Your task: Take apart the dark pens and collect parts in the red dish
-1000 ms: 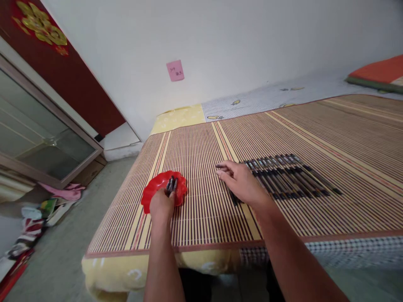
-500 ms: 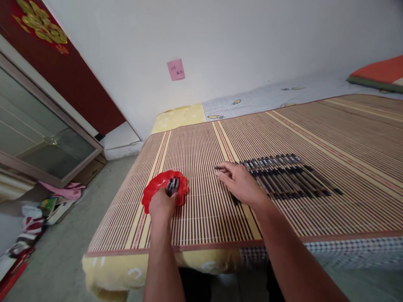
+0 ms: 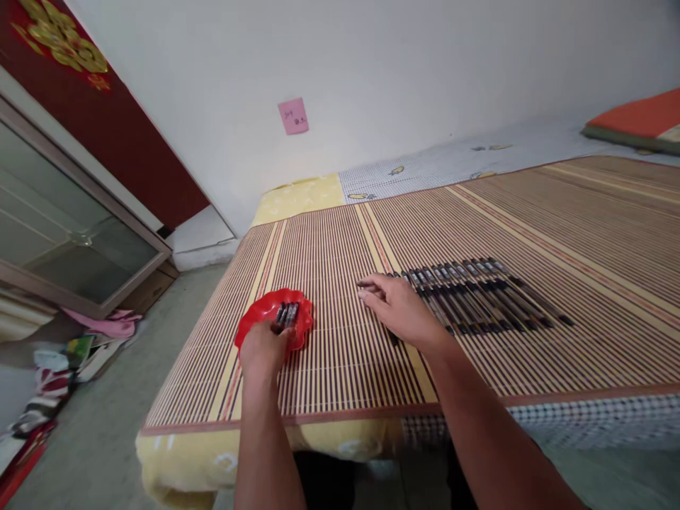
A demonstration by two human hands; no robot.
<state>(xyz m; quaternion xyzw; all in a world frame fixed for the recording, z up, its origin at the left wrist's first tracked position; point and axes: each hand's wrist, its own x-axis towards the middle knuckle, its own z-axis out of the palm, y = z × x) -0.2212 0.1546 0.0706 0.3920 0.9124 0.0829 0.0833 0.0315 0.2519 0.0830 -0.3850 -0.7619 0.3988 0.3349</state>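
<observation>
My left hand is closed round a small bundle of dark pens, whose ends stick out over a red scalloped plate on the bamboo mat. My right hand lies on the mat with its fingers stretched to the left, resting at the left end of a long row of dark pens laid side by side. A dark pen tip shows just past its fingertips.
The mat covers a bed with a yellow sheet at its near and far edges. A pink note is stuck on the white wall. A glass-fronted cabinet and scattered clothes are on the floor at left. A red cushion lies far right.
My left hand with its pens has shifted slightly left and down over the plate. My right hand stays on the left end of the pen row.
</observation>
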